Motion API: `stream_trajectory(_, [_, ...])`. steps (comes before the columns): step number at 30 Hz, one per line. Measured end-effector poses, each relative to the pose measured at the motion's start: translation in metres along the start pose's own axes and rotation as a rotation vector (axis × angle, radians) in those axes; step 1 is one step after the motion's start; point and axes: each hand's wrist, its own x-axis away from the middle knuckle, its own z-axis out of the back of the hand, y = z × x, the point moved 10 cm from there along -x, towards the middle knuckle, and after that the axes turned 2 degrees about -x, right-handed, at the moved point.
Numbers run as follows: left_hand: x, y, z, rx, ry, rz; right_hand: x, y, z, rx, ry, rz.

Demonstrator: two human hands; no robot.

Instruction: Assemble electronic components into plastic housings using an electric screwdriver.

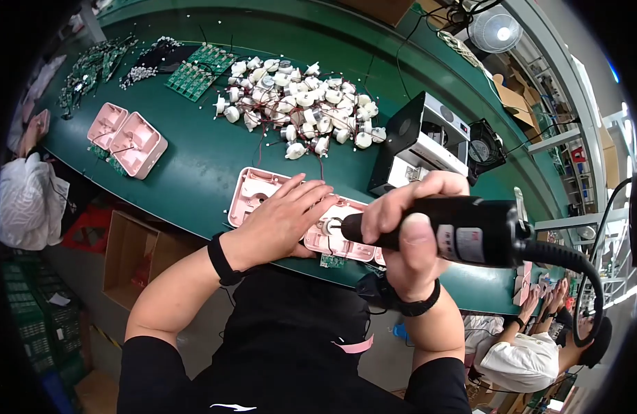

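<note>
An open pink plastic case [245, 185] lies on the green table in front of me, its two halves side by side. My left hand [280, 221] rests across it, fingers stretched over the top and thumb at the near edge, steadying it. In my right hand [418, 241], closed around its body, is a black electric screwdriver [470, 231] with a thick cable. Its tip points at a round white part [328, 226] inside the right half; the fine contact is hard to make out. A small green circuit board [332, 261] sticks out at the case's near edge.
White motors with thin wires [304, 100] are heaped beyond the case. Green circuit boards [201, 71] lie at the far left, above another open pink case [142, 145]. A black-and-white boxy machine [429, 141] stands right. Other people [522, 359] work at both sides.
</note>
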Motion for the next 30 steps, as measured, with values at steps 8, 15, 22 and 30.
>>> stream_trajectory(8, [0.004, -0.001, -0.001, 0.049, 0.081, -0.008, 0.012, 0.047, -0.003, 0.138, 0.035, -0.082])
stream_trajectory(15, [0.006, -0.004, 0.002, 0.052, 0.134, -0.002, 0.009, 0.051, -0.015, 0.132, -0.002, -0.094])
stream_trajectory(22, [0.005, -0.005, 0.003, 0.045, 0.13, -0.007, 0.009, 0.055, -0.023, 0.102, -0.017, -0.075])
stream_trajectory(30, [0.026, -0.046, 0.091, 0.029, 0.367, 0.2, 0.009, -0.032, 0.01, -0.082, 0.155, 0.117])
